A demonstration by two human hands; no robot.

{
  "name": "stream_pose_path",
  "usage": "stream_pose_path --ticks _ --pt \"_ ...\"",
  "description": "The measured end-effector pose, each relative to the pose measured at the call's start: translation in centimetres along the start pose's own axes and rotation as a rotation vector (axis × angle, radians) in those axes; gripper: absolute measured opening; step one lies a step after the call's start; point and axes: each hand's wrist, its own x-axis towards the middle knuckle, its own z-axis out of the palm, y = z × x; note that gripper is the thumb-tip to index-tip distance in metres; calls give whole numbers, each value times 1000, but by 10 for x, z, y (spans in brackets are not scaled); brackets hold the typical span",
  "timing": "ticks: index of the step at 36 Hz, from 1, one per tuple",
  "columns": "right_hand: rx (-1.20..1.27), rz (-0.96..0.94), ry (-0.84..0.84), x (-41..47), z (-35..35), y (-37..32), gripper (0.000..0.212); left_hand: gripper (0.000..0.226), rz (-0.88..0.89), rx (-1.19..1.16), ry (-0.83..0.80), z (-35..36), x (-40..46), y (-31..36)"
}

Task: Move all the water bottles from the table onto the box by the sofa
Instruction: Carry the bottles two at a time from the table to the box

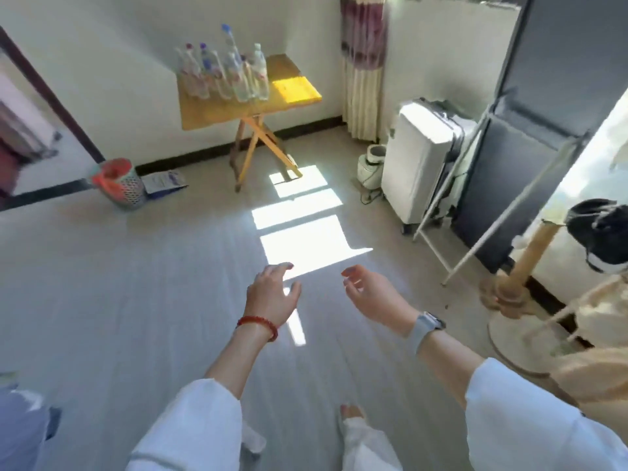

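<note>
Floor (136, 283) fills most of the view, crossed by bright sun patches. Folding table (234, 107) stands against the far wall, well apart from the person. Water bottles (224, 76) stand upright in a tight cluster on its left half, several touching; exact count unclear through blur. Left hand (272, 297) and right hand (370, 297) are held forward, apart, fingers spread, both empty. Neither box nor sofa is visible. Risks, as judged: reaching into the packed cluster could topple neighbouring bottles off the edge; the light folding table may shift if bumped; carrying several bottles at once invites a drop
</note>
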Motion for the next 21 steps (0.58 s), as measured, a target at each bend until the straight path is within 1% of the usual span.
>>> stream_pose_path --ticks 2,7,9,13,15,17,19,21 --pt "-22 -54 -25 54 -8 -18 28 35 -22 4 37 -20 50 -6" --pt "-44 -164 -21 188 -21 -83 28 36 -73 -11 167 -79 166 -27" --pt "-51 -210 -15 218 -20 -104 28 35 -79 -16 202 -94 191 -36" --pt "-34 -297 -57 301 4 -151 27 35 -157 -58 287 -125 251 -84" --pt "-31 -318 -107 340 18 -174 27 36 -187 -65 306 -138 280 -112" --pt "-21 -333 -131 399 46 -202 27 36 -229 -77 327 -156 324 -158" --pt "-29 -329 -128 419 51 -213 27 35 -235 -84 339 -164 342 -173" --pt "-32 -335 -125 462 69 -235 27 35 -235 -99 364 -181 378 -203"
